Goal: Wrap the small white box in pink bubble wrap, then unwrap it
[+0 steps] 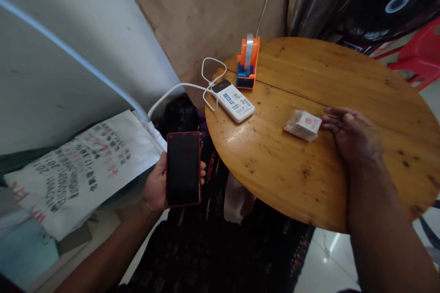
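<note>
A smartphone [184, 169] with a dark screen and a red case is held upright in my left hand [156, 186], off the table's left edge. My right hand [357, 135] rests on its side on the round wooden table, fingers loosely apart and nothing between them. Just left of its fingertips is a small white box [307, 124] with a pink mark and clear crumpled wrapping. A white power bank [233, 101] with a white cable lies near the table's left edge. Behind it stands an orange and blue tape dispenser [248, 64].
The round table [330, 73] stands against a brown wall panel. A white printed sack [92, 165] lies at the left, with a black bag [182, 115] beside it. A red plastic chair [421, 55] is at the far right, near a large black object.
</note>
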Demonstrator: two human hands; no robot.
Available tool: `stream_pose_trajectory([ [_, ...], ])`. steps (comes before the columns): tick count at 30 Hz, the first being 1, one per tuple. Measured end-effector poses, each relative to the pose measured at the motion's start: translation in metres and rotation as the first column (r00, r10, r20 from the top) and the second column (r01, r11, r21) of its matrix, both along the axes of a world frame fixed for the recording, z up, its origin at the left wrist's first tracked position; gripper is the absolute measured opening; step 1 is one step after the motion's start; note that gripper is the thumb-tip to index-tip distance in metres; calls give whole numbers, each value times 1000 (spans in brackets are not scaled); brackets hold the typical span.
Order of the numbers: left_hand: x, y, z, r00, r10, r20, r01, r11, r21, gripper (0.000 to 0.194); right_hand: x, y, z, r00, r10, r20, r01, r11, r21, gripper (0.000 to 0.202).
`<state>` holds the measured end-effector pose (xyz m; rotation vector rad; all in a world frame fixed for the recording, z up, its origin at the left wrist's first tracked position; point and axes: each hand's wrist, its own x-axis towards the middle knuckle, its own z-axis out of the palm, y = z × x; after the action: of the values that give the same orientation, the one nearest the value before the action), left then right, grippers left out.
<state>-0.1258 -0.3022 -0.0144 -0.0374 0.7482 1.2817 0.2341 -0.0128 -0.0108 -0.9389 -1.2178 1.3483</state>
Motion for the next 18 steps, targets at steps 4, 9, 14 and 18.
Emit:
stream_pose_trajectory([
  [4,2,1,-5,1000,10,-6,-10,1000,29,76,0,0,0,1000,0,2,0,1000,4,23],
  [9,4,-1,-12,999,-30,28,27,993,111,77,2,2,-2,1000,28,-5,-28,1000,13,26],
  [14,13,-1,-12,992,-107,62,95,979,180,76,3,2,-4,999,35,-10,-35,999,21,26],
  [18,23,3,-8,982,-160,101,140,975,175,80,4,3,-5,999,37,-11,-37,999,17,26],
])
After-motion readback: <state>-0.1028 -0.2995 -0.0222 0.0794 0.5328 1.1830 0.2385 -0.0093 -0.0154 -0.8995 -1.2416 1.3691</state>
